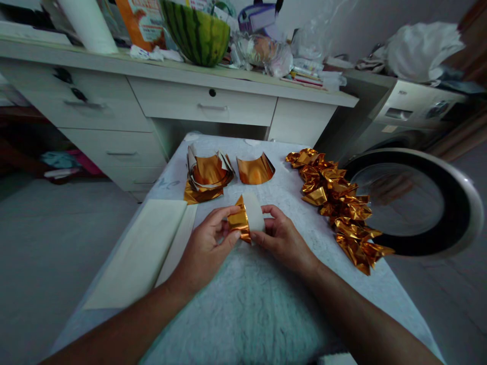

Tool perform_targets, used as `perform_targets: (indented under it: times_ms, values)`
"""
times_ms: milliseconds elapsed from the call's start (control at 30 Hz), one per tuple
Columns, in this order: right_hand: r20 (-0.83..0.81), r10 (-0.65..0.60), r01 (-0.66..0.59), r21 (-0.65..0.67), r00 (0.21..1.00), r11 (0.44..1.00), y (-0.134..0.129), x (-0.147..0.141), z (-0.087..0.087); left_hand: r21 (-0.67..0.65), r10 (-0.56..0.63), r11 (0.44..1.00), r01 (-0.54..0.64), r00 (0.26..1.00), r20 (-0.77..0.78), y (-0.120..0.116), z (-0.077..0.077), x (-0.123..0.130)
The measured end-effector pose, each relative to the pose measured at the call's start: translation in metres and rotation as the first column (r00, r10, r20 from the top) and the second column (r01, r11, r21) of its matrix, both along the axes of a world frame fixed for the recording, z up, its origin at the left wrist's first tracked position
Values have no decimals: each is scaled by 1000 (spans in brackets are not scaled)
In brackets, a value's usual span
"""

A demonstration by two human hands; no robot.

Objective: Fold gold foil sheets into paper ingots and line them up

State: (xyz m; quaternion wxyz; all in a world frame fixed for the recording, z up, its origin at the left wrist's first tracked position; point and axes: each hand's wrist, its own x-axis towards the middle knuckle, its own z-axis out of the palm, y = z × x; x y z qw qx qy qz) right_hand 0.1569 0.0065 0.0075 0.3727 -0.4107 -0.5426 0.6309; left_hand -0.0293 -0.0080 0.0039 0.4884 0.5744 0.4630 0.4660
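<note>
Between my two hands is a small piece of gold foil [239, 221] together with a sheet of white paper [254, 212]. My left hand [209, 243] pinches the foil at its left side, thumb in front. On the right, my right hand [283, 238] grips the white paper between thumb and fingers. Just beyond them lies a curled sheet of gold foil [255, 170]. A stack of curled foil sheets [208, 172] with pale undersides sits to its left. Crumpled, twisted gold foil pieces [335, 195] form a long pile along the table's right side.
Flat white paper sheets [140, 253] lie at the left of the cloth-covered table [243, 309]. Behind stands a white drawer desk [205, 104] bearing a cut watermelon [198, 33] and plastic bags. A washing machine door [466, 203] hangs open at the right, close to the table.
</note>
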Motion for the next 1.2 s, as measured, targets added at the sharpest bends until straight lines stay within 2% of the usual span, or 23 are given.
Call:
perform_targets:
  times_ms: [100, 167, 233, 300, 367, 433, 600, 767, 867, 1000, 1200]
  values:
    - [98, -45, 29, 158, 994, 987, -3, 4, 1, -81, 5, 997, 6, 991, 133, 2, 3, -1]
    - [229, -129, 46, 336, 965, 941, -4, 7, 3, -130, 36, 992, -10, 980, 198, 3, 6, -2]
    - [365, -191, -25, 513, 911, 858, -5, 10, 4, -166, 69, 986, -29, 968, 241, 5, 7, -2]
    - [446, -233, -133, 650, 864, 748, -6, 10, 4, -185, 80, 982, -32, 962, 262, 5, 8, -1]
    - [481, -274, -209, 730, 833, 650, -6, 9, 3, -194, 76, 981, -28, 967, 244, 5, 8, -1]
    - [509, -305, -248, 756, 805, 606, -7, 7, 1, -196, 67, 980, -28, 978, 195, 5, 9, 0]
    - [597, -267, -373, 730, 757, 573, -8, 5, -1, -174, -9, 985, 22, 997, 72, 7, 7, -2]
    - [665, -142, -480, 655, 733, 583, -5, 6, 0, 68, -112, 989, 134, 960, -256, 11, 0, -5]
    - [679, -74, -517, 620, 730, 590, -3, 7, 1, 191, -91, 964, 185, 905, -415, 11, -2, -5]
    - [693, -14, -553, 588, 721, 591, -2, 7, 2, 228, -85, 944, 238, 844, -529, 10, -6, -4]
    - [680, 14, -531, 560, 733, 636, -4, 7, 2, 308, 54, 930, 203, 751, -658, 11, -10, -7]
